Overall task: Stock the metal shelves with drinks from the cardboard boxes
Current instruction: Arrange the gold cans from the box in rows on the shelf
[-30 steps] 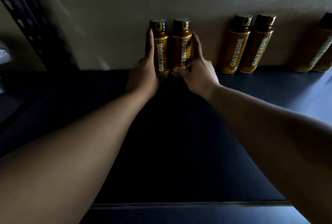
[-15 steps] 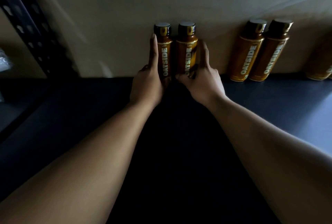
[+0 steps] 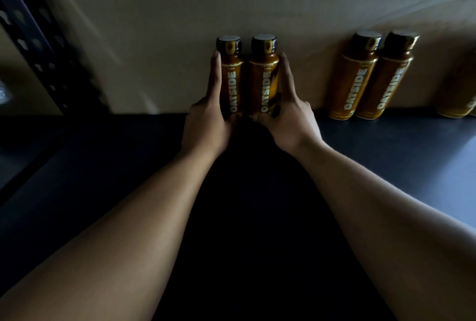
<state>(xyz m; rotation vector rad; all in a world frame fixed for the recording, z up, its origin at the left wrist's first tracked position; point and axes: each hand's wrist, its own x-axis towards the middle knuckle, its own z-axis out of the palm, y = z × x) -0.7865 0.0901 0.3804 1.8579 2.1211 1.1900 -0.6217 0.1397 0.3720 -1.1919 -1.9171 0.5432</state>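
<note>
Two brown Oatside bottles with dark caps stand side by side on the dark metal shelf [image 3: 103, 166], at the pale back wall. My left hand [image 3: 206, 125] holds the left bottle [image 3: 233, 81], fingers stretched up its left side and thumb at its base. In the same way, my right hand [image 3: 291, 120] holds the right bottle [image 3: 264, 81] from its right side. The two bottles touch each other.
Another pair of Oatside bottles [image 3: 354, 84] [image 3: 386, 84] stands against the wall to the right, and one more bottle [image 3: 461, 96] is cut off by the frame's right edge. A black perforated shelf post [image 3: 33, 45] rises at the left.
The bottles and hands sit lower and further right in the view as my head shifted. Both hands stay on the same two bottles at the wall.
</note>
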